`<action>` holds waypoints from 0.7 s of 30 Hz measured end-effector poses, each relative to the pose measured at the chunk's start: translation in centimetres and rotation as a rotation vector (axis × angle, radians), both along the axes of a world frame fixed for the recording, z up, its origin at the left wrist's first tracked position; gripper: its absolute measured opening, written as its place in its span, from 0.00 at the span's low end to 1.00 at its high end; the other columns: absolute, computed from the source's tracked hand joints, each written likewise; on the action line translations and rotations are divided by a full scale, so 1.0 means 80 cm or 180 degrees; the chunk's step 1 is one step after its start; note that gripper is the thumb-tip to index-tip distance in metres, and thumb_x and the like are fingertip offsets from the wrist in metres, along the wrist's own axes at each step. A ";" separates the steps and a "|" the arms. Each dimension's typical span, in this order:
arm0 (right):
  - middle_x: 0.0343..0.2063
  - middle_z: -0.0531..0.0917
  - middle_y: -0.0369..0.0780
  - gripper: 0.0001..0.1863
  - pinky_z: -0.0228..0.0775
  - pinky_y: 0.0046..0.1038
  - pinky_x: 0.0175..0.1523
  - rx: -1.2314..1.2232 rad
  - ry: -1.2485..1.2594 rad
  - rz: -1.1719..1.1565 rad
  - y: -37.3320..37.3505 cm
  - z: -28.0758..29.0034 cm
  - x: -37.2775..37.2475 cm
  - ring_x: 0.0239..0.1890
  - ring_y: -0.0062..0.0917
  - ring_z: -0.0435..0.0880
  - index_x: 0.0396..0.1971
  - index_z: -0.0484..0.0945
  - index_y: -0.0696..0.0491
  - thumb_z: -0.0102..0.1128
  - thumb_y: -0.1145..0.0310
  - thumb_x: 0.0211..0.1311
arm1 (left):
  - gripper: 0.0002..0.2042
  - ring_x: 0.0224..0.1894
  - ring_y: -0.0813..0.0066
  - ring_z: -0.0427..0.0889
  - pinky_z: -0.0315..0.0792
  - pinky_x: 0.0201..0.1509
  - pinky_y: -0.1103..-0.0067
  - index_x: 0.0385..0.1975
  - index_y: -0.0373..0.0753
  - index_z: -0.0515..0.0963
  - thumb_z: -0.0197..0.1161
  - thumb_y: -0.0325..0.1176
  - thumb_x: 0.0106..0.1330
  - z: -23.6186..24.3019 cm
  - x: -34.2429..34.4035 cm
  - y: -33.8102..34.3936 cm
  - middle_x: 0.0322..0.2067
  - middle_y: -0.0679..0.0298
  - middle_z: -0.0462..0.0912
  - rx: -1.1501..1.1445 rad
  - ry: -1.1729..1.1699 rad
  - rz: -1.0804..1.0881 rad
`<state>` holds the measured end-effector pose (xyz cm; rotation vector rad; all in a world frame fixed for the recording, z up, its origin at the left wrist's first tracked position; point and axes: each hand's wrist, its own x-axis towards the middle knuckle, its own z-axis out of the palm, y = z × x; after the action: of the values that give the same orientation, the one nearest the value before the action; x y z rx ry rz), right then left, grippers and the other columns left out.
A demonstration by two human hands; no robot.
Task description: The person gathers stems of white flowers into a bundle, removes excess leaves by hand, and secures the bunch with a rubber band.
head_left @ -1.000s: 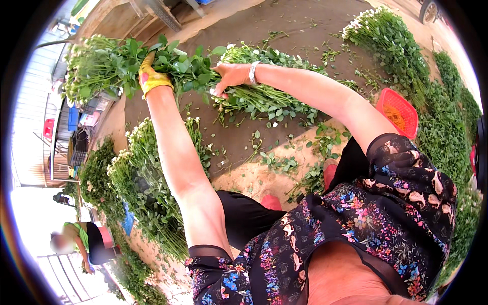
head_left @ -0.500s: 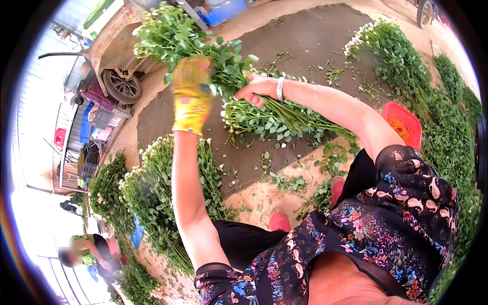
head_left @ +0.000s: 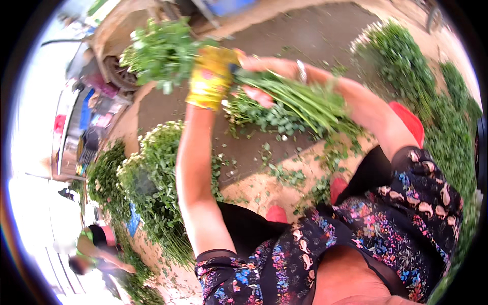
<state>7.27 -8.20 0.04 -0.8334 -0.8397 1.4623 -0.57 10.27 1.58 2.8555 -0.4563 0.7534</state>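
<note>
One co-worker (head_left: pixel 91 246) in a green top is bending low at the far left, one arm reaching down toward greenery. One leafy pile (head_left: pixel 105 175) is lying above that person in view, and one spoked wheel (head_left: pixel 122 73) is showing beneath a cart body. One blue sheet (head_left: pixel 133 219) is lying on the ground beside one larger heap of pale-flowered stems (head_left: pixel 160 175). One flower bundle (head_left: pixel 162 56), blurred, is stretching sideways above the dark ground cloth (head_left: pixel 310 30), its leafy heads pointing left and its bare stems slanting down to the right. Two hands are gripping it: the left hand (head_left: pixel 209 76), in a yellow patterned glove, is closing around the leafy part; the right hand (head_left: pixel 260 64), bare, with a pale band (head_left: pixel 302 71) at the wrist, is curling round the stems just beside it, fingers showing below them. One pile of cut flowers (head_left: pixel 284 116) is lying under the stems. Two pink shoes (head_left: pixel 277 214) are standing nearer the wearer. One red basket (head_left: pixel 413 122) is sitting partly behind the right arm. One white-tipped heap (head_left: pixel 399 63) is lying beyond, greenery (head_left: pixel 450 142) edging the far right.
</note>
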 end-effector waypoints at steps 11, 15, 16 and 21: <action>0.27 0.83 0.48 0.07 0.75 0.38 0.39 -0.1776 -0.5539 -0.1602 -0.053 -0.262 0.197 0.33 0.41 0.84 0.24 0.81 0.57 0.54 0.72 0.49 | 0.28 0.43 0.67 0.77 0.73 0.46 0.74 0.47 0.33 0.74 0.65 0.51 0.57 0.159 -0.122 0.055 0.46 0.57 0.77 -0.2566 -0.2524 0.1811; 0.32 0.83 0.49 0.10 0.76 0.39 0.41 -0.2062 -0.5818 -0.0796 -0.056 -0.325 0.136 0.36 0.43 0.83 0.30 0.80 0.58 0.53 0.69 0.54 | 0.20 0.36 0.71 0.77 0.73 0.42 0.75 0.48 0.36 0.74 0.61 0.43 0.61 0.136 -0.166 0.104 0.35 0.62 0.78 -0.4357 -0.1823 0.1257; 0.33 0.83 0.50 0.10 0.76 0.39 0.40 -0.2136 -0.5816 -0.0814 -0.067 -0.337 0.140 0.36 0.43 0.83 0.32 0.79 0.58 0.55 0.69 0.53 | 0.18 0.36 0.70 0.77 0.73 0.42 0.75 0.49 0.37 0.74 0.59 0.41 0.63 0.129 -0.159 0.118 0.35 0.61 0.77 -0.4571 -0.1872 0.1004; 0.31 0.83 0.48 0.07 0.76 0.37 0.37 -0.2208 -0.6102 -0.0826 -0.062 -0.348 0.136 0.36 0.41 0.83 0.29 0.80 0.57 0.56 0.73 0.51 | 0.12 0.25 0.77 0.71 0.69 0.29 0.78 0.36 0.40 0.73 0.54 0.43 0.66 0.110 -0.171 0.190 0.24 0.68 0.73 -0.5102 0.0135 -0.1229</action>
<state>18.14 -13.13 -27.82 -2.8484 -1.3896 0.2522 -14.26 25.46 10.38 1.2341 -0.1866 0.5366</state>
